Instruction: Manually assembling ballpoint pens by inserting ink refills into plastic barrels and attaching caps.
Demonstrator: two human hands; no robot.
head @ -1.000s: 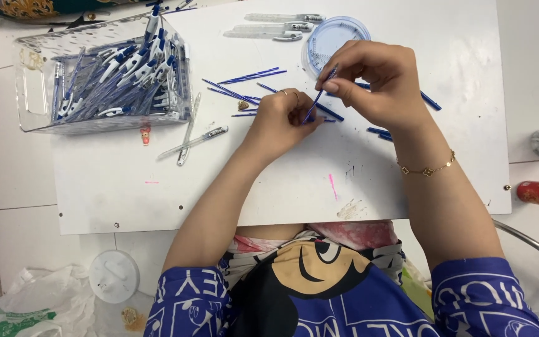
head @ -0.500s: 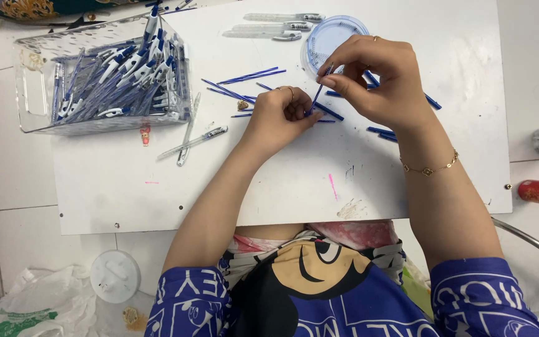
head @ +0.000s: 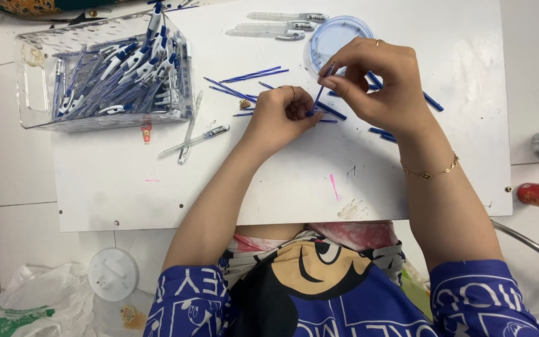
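While the left hand (head: 280, 111) curls into a loose fist on the white board (head: 157, 187), the right hand (head: 378, 81) hovers just above and beside it, thumb and forefinger pinching the upper end of a thin blue refill (head: 318, 98). The refill slants down from the right fingertips into the left fist, so both hands are closed on the same slim piece, one at each end; what exactly sits inside the left fist is hidden by the curled fingers. Held that way, close together and raised a little off the board, the piece is steadied at both ends, which looks like the point of the grip.

More loose blue refills (head: 254, 75) lie scattered on the board around the hands, within easy reach, some running under the right hand. A round clear lid (head: 338, 34) sits just beyond the right hand, and a few clear pen barrels (head: 282, 25) lie at the far edge. Off to the left, a clear plastic bin (head: 101, 68) is heaped with blue-and-white pens, kept well apart from the loose parts. Two clear pens (head: 194, 134) rest just in front of that bin. The board itself lies over the tiled desk (head: 7, 168), giving a flat working surface.
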